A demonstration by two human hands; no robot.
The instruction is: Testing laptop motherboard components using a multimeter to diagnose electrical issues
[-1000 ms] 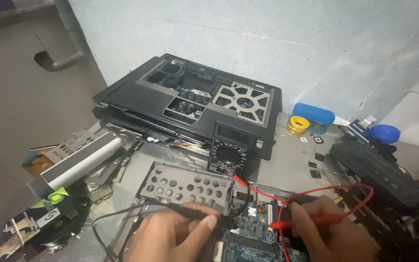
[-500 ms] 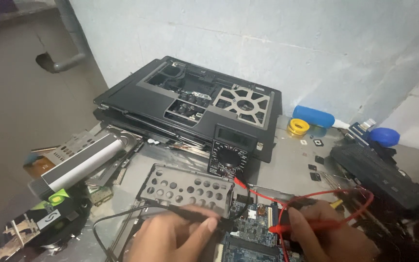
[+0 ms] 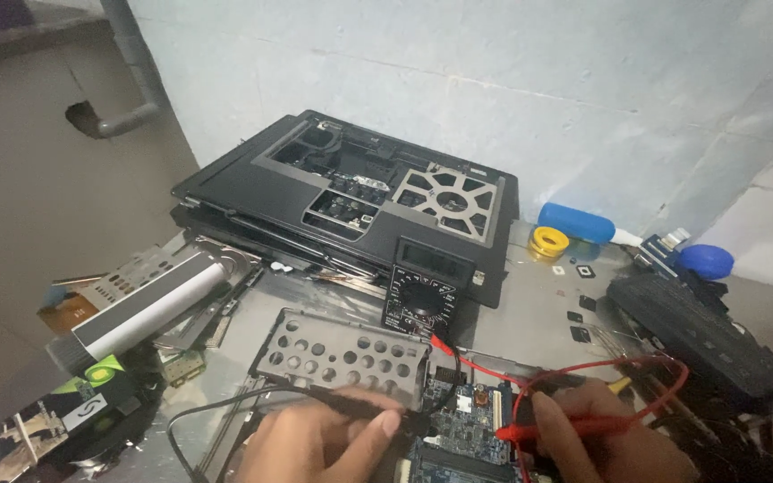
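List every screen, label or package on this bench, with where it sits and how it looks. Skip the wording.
Multimeter screen: bench centre, propped against the dismantled laptop shell; small grey rectangle in a black case, above a round dial.
Label on the black device: lower left corner; small white tag beside a bright green sticker.
No packages can be made out.

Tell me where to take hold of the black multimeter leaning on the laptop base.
Grip the multimeter by its two long side edges near the top, coming from above: it leans against the laptop chassis, and its lower end is crowded by the red lead and plugs.
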